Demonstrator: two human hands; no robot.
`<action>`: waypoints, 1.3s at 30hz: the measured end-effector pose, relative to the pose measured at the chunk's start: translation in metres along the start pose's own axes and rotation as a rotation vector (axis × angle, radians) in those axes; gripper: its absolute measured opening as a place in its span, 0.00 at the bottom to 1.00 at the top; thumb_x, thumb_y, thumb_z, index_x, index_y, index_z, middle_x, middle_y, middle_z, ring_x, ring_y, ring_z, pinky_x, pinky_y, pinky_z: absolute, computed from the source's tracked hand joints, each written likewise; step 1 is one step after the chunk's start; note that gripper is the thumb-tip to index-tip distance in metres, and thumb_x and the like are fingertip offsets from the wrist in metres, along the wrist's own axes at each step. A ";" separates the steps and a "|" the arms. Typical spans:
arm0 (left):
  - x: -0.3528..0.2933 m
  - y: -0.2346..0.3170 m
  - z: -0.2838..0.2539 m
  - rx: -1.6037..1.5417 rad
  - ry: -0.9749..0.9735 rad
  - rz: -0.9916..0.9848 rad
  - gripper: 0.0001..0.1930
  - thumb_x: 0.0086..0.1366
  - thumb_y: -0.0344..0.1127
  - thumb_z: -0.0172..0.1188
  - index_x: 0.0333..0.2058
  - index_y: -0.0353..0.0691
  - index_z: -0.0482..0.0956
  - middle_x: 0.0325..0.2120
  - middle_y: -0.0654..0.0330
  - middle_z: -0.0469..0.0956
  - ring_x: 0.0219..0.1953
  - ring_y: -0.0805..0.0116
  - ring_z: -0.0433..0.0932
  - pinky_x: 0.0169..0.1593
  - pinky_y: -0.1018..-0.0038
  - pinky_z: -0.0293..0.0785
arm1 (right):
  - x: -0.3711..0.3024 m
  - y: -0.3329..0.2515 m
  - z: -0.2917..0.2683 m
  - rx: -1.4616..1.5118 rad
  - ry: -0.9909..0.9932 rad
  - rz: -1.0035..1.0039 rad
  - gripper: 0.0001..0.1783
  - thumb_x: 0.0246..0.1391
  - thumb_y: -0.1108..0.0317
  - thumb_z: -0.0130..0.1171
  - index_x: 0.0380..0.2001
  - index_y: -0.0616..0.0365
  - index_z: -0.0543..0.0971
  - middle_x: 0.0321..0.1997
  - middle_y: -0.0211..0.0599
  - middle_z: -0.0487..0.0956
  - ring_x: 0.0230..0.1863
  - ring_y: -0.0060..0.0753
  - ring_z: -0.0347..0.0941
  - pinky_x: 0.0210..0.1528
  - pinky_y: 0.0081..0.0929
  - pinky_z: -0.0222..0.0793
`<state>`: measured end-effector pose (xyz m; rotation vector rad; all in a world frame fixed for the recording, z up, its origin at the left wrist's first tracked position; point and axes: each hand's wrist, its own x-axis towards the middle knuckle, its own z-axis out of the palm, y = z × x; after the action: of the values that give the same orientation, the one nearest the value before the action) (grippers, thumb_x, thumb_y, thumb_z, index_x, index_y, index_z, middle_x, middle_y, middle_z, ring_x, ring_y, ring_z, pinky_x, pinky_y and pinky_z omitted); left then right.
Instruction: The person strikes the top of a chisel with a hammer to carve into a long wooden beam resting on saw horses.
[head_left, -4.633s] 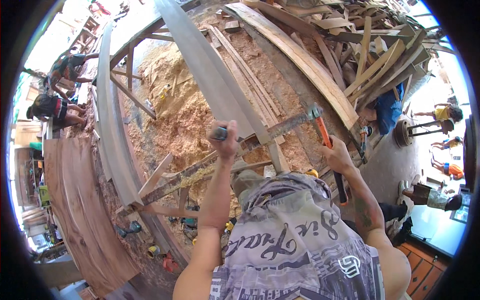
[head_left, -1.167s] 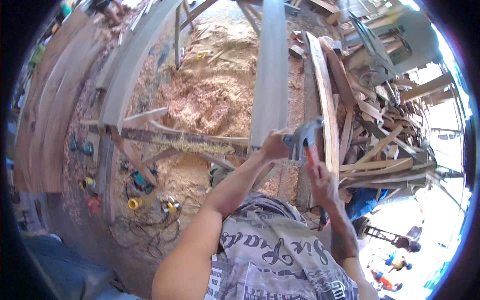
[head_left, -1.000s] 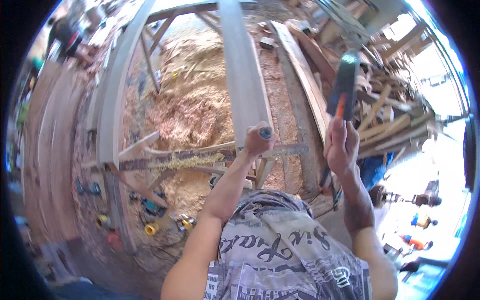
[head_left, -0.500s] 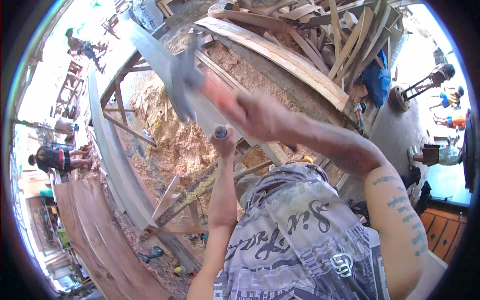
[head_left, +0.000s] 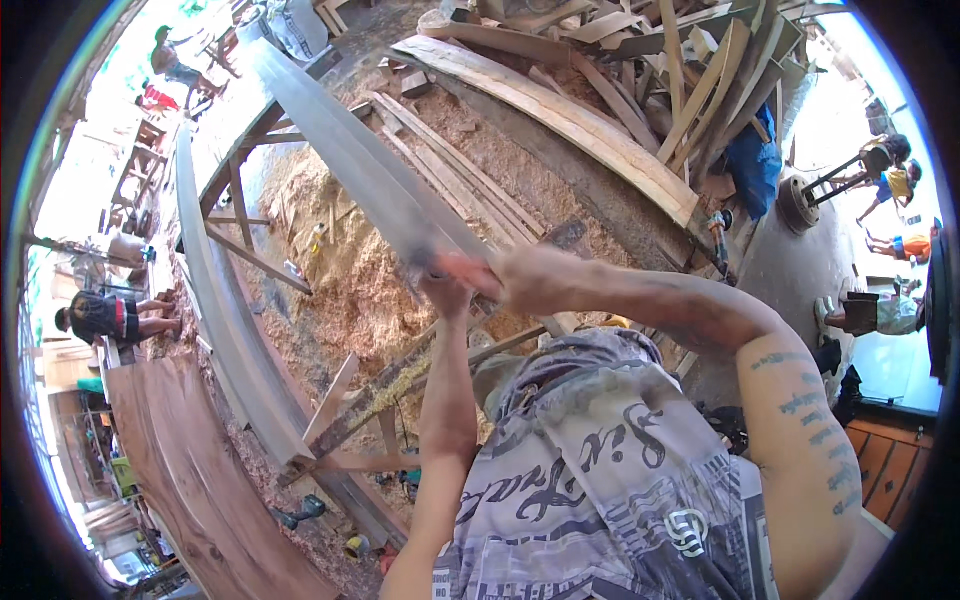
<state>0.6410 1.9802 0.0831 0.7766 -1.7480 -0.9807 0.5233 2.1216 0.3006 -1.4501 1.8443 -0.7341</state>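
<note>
My right hand [head_left: 540,280] is closed round the red-orange handle of a hammer [head_left: 468,272]. The hammer head is smeared by motion and lies over the top of my left hand [head_left: 447,297]. That left hand is a fist round an upright chisel, which the hammer and the fist now hide; whether the two tools touch I cannot tell. Both hands are above the near end of a long grey wooden beam [head_left: 350,150], which runs away to the far left on a wooden frame.
Wood shavings [head_left: 350,290] cover the ground under the beam. A second long beam [head_left: 225,320] and a broad brown slab [head_left: 190,450] lie left. Narrow strips [head_left: 460,170], a pale plank [head_left: 560,115] and piled offcuts [head_left: 690,80] lie right and far. Several people are around the edges.
My right hand has swung the hammer down and toward me, from over the beam onto the top of my left fist. The chisel's round end, visible before, is now covered.
</note>
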 end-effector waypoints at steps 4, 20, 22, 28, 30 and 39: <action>0.005 0.008 0.007 -0.270 0.235 0.067 0.09 0.55 0.36 0.68 0.26 0.38 0.78 0.23 0.63 0.78 0.26 0.65 0.78 0.32 0.68 0.73 | 0.019 -0.001 -0.012 -0.179 -0.220 0.178 0.28 0.67 0.47 0.47 0.42 0.68 0.76 0.27 0.56 0.79 0.30 0.55 0.78 0.35 0.48 0.72; 0.000 -0.001 -0.016 -0.013 0.040 0.004 0.08 0.59 0.29 0.60 0.22 0.35 0.73 0.15 0.65 0.73 0.20 0.76 0.70 0.25 0.73 0.69 | 0.031 -0.030 -0.035 -0.026 -0.071 -0.032 0.34 0.67 0.43 0.44 0.31 0.69 0.78 0.21 0.52 0.76 0.24 0.44 0.75 0.30 0.45 0.70; -0.005 -0.015 -0.017 -0.128 0.098 -0.094 0.09 0.59 0.28 0.60 0.22 0.36 0.72 0.15 0.66 0.71 0.18 0.78 0.68 0.23 0.74 0.66 | 0.030 -0.079 -0.064 0.034 0.038 -0.028 0.33 0.68 0.44 0.44 0.30 0.69 0.75 0.19 0.49 0.74 0.23 0.42 0.74 0.28 0.43 0.69; -0.005 -0.034 -0.007 -0.354 -0.014 -0.177 0.06 0.61 0.30 0.61 0.28 0.36 0.74 0.25 0.64 0.76 0.28 0.75 0.75 0.32 0.71 0.74 | 0.023 0.012 0.010 -0.106 0.020 -0.196 0.31 0.69 0.46 0.42 0.39 0.69 0.77 0.22 0.53 0.78 0.26 0.50 0.78 0.30 0.44 0.72; -0.003 -0.006 -0.009 -0.156 -0.124 -0.079 0.07 0.63 0.34 0.60 0.33 0.37 0.76 0.31 0.63 0.79 0.35 0.73 0.78 0.40 0.66 0.77 | 0.026 0.045 0.030 -0.161 -0.142 -0.006 0.32 0.68 0.45 0.42 0.41 0.70 0.76 0.23 0.55 0.78 0.26 0.52 0.78 0.31 0.46 0.71; -0.001 0.000 -0.006 -0.079 0.102 -0.092 0.09 0.56 0.27 0.62 0.23 0.37 0.70 0.19 0.66 0.73 0.21 0.76 0.70 0.24 0.73 0.65 | 0.041 -0.064 -0.048 0.067 0.385 -0.321 0.33 0.70 0.45 0.39 0.37 0.69 0.78 0.20 0.50 0.75 0.18 0.46 0.73 0.21 0.39 0.68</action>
<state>0.6473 1.9793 0.0836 0.8477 -1.5885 -1.0473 0.5177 2.0687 0.3727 -1.6700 1.8551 -1.2966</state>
